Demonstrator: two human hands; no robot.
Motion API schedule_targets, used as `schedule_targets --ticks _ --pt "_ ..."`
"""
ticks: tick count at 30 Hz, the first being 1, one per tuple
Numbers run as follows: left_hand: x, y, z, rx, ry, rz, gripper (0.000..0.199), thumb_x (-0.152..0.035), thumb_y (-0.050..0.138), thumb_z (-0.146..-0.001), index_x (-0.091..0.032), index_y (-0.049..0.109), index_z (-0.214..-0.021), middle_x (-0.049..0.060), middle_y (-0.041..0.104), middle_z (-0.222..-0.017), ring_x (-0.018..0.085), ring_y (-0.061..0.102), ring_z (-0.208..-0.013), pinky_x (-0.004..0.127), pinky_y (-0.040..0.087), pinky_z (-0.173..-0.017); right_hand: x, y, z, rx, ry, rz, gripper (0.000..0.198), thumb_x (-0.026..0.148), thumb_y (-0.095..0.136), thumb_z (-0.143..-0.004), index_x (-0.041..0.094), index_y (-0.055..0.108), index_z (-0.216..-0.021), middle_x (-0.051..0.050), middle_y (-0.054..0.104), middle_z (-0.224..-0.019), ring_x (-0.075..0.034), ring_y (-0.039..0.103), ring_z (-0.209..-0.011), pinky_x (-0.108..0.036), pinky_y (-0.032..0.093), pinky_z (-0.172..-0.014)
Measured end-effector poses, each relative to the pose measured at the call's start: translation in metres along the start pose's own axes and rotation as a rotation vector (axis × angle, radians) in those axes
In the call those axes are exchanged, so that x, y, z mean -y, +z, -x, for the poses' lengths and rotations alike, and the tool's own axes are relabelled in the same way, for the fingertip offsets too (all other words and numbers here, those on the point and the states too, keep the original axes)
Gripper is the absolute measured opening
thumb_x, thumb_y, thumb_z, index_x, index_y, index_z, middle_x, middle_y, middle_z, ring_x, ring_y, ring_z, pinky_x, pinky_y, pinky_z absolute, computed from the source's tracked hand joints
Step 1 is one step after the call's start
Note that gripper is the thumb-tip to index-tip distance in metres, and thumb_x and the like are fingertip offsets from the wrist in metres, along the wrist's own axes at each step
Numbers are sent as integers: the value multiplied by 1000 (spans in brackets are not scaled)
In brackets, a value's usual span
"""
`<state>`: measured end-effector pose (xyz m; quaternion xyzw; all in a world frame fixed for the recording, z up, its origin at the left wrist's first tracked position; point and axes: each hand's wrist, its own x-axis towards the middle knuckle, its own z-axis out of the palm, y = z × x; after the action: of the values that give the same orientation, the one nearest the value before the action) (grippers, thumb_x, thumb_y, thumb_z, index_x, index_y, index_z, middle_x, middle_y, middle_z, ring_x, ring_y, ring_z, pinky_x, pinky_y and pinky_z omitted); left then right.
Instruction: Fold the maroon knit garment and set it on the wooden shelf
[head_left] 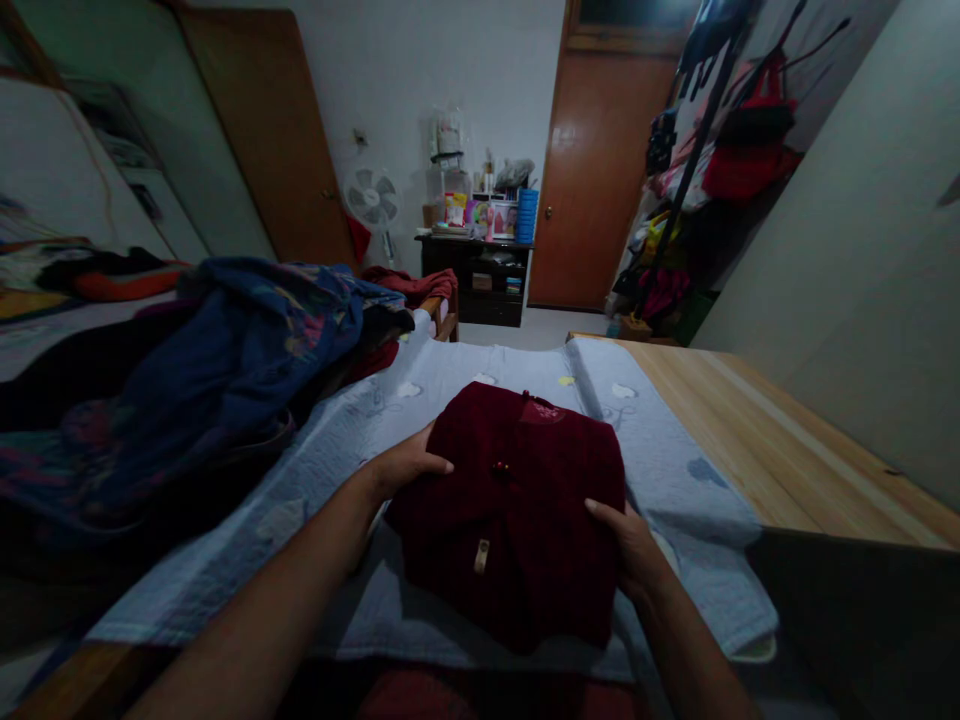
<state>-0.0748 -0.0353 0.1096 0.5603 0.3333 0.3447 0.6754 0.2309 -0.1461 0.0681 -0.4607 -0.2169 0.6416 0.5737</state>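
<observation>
A dark red garment [540,520], folded into a compact bundle, is held between my two hands over the bed cover. A dark red button shows at its middle, and a small beige tag [482,555] lies on its front. My left hand [409,465] grips the left edge, thumb on top and fingers hidden beneath. At the right edge my right hand [626,540] holds it the same way, its fingers under the cloth. Below spreads the light blue quilted cover [337,500] with cloud patterns.
A heap of clothes, with a blue patterned garment [225,350] on top, lies at the left. Along the right runs a light wooden board [697,410]. Farther back are a white fan [373,200], a dark cabinet [480,285], a door [592,170] and hanging bags [750,170].
</observation>
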Motion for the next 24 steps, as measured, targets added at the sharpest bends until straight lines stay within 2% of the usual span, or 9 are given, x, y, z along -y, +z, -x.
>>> schedule_targets --ticks 5,9,12,15,17,21,24 --pt "5 -13 -10 -15 -58 8 93 -14 72 -51 -20 38 -138 9 58 -131 29 55 -118 41 37 -105 -15 4 -1 -8 -67 31 72 33 75 -67 25 47 -133 -7 66 -121 -30 61 -112 -49 47 -99" --pt "22 -20 -3 -162 -262 1 81 -24 75 -55 -19 44 -130 9 65 -119 30 61 -107 41 46 -96 -21 -3 -6 -27 -143 172 70 37 75 -68 24 47 -131 -7 62 -127 -28 57 -118 -46 43 -104" --pt "32 -24 13 -256 -394 15 68 -35 77 -60 -20 51 -121 9 67 -113 28 64 -101 39 50 -90 -15 -16 -9 -77 -177 322 80 40 80 -63 23 43 -133 -9 62 -126 -28 59 -114 -45 44 -102" --pt "35 -24 36 -319 -387 81 56 -38 77 -66 -21 56 -114 10 66 -114 24 65 -99 34 51 -86 -2 -29 -10 -180 -229 470 92 39 84 -55 26 38 -134 -11 55 -131 -29 62 -107 -46 50 -93" --pt "34 -20 52 -358 -361 135 52 -36 77 -69 -20 57 -114 10 67 -114 22 67 -95 31 52 -81 9 -35 -11 -222 -305 599 92 41 83 -54 27 38 -133 -12 48 -137 -30 59 -110 -47 49 -93" --pt "38 -8 77 -540 -367 255 60 -26 79 -68 -22 52 -122 8 69 -108 19 69 -78 28 54 -65 28 -36 -16 -211 -507 925 74 46 74 -63 25 44 -127 -12 45 -135 -32 44 -126 -51 34 -109" --pt "45 7 88 -603 -319 379 48 -16 75 -71 -17 58 -115 9 72 -99 19 69 -72 27 55 -63 34 -29 -25 -148 -640 1088 63 46 64 -71 24 46 -127 -12 48 -131 -31 41 -128 -51 30 -111"
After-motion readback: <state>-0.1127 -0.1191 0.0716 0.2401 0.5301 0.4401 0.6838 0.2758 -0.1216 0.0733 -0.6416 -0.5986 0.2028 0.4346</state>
